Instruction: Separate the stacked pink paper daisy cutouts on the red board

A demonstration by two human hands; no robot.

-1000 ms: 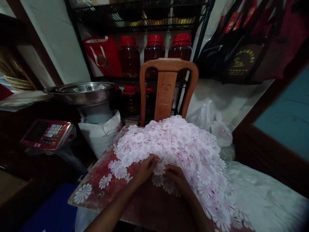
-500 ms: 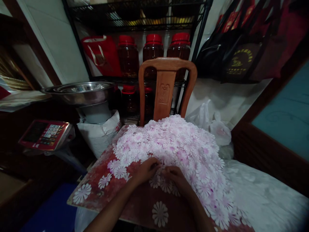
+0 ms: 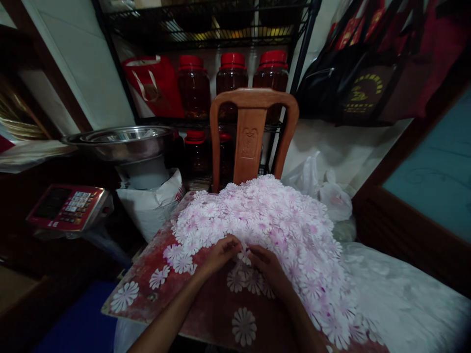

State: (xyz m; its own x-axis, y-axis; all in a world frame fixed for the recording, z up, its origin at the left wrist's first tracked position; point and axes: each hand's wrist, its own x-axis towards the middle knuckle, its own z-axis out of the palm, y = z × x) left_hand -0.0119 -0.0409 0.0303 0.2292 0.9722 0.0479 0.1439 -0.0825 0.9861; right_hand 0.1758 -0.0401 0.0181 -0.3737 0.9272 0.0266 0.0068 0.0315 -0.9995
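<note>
A small white paper flower (image 3: 244, 256) is pinched between my two hands at the front of a heap. My left hand (image 3: 225, 251) has its fingers closed on the flower's left side. From the right, my right hand (image 3: 265, 262) grips it with closed fingertips. Behind and to the right spreads a large pile of white and pale purple paper flowers (image 3: 265, 211) on a worn red board (image 3: 162, 250). Just below my hands lie several loose flowers (image 3: 236, 280). One single flower (image 3: 244, 326) rests nearer to me, and another (image 3: 125, 296) at the board's left corner.
A wooden chair (image 3: 250, 142) stands behind the board. At left are a red scale display (image 3: 66, 207), a steel basin (image 3: 128, 147) and a white sack (image 3: 152, 201). White plastic sheeting (image 3: 397, 289) lies right. Red-lidded jars (image 3: 231, 78) fill the shelf behind.
My hands have lifted slightly, and the flower between my fingertips now shows more clearly. The pile and the loose flowers look the same.
</note>
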